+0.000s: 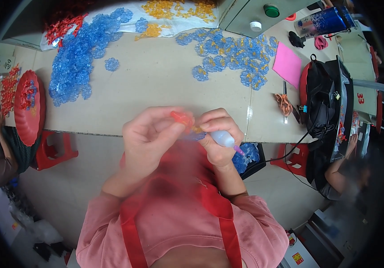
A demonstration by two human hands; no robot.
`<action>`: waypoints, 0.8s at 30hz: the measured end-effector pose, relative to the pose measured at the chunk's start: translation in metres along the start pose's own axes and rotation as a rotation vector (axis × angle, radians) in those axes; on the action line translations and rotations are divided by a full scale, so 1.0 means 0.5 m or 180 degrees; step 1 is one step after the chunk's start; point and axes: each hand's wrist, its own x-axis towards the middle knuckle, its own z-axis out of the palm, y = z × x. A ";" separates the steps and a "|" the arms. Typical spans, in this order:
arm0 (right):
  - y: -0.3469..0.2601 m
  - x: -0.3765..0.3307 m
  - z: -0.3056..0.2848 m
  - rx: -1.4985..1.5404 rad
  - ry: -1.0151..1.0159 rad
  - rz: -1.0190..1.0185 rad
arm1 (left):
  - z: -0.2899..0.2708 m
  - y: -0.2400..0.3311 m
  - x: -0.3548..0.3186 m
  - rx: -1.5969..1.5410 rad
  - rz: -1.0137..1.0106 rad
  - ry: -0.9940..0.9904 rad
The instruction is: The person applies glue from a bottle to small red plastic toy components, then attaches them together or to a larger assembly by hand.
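Observation:
Both hands meet in front of my chest, near the table's front edge. My left hand (154, 134) pinches a small see-through red plastic piece (181, 118) between thumb and fingers. In my right hand (218, 145) lies a small whitish squeeze bottle (223, 138) with a thin purple tip (239, 151), pointing down and to the right. Between the two hands is a clear blue plastic flower (196, 135) with a yellow bit on it, at my right fingertips. Fingers partly cover it, and I cannot tell whether the red piece touches it.
A heap of blue plastic flowers (73, 67) lies at left, yellow pieces (178, 9) behind. Blue flowers with yellow centres (232, 53) spread at right, near a pink sheet (287, 65). A black bin (255, 166) sits below the edge. People work on both sides.

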 end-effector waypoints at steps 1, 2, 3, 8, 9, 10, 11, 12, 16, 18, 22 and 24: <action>0.001 -0.001 0.001 0.0003 0.0002 0.0002 | -0.001 0.001 0.002 0.0003 -0.0002 0.0002; 0.002 -0.001 0.001 -0.0044 0.0012 -0.0037 | -0.001 0.002 0.006 -0.0076 -0.0044 -0.0023; 0.003 -0.001 0.001 -0.0090 0.0021 -0.0077 | -0.001 0.003 0.008 -0.0156 -0.0084 -0.0047; 0.006 0.000 -0.001 -0.0151 -0.0067 -0.0067 | -0.002 0.004 0.011 -0.0254 -0.0319 0.0048; 0.005 0.001 -0.001 -0.0172 -0.0096 -0.0063 | -0.004 0.003 0.013 -0.0377 -0.0412 0.0043; 0.003 0.004 -0.004 -0.0170 -0.0096 -0.0062 | -0.007 0.000 0.014 -0.0376 -0.0413 0.0044; 0.001 0.009 -0.007 -0.0300 -0.0216 -0.0127 | -0.012 -0.003 0.017 -0.0450 -0.0508 0.0056; -0.001 0.012 -0.009 -0.0429 -0.0335 -0.0192 | -0.015 -0.005 0.019 -0.0525 -0.0603 0.0068; -0.006 0.017 -0.007 -0.0531 -0.0378 -0.0248 | -0.021 -0.007 0.024 -0.0713 -0.0885 0.0088; -0.006 0.014 -0.010 -0.0691 -0.0396 -0.0269 | -0.021 -0.009 0.025 -0.0693 -0.0963 0.0147; -0.004 0.016 -0.007 -0.0744 -0.0338 -0.0368 | -0.021 -0.007 0.031 -0.0580 -0.0961 0.0132; -0.004 0.017 -0.007 -0.0881 -0.0285 -0.0462 | -0.022 -0.008 0.035 -0.0391 -0.0953 0.0061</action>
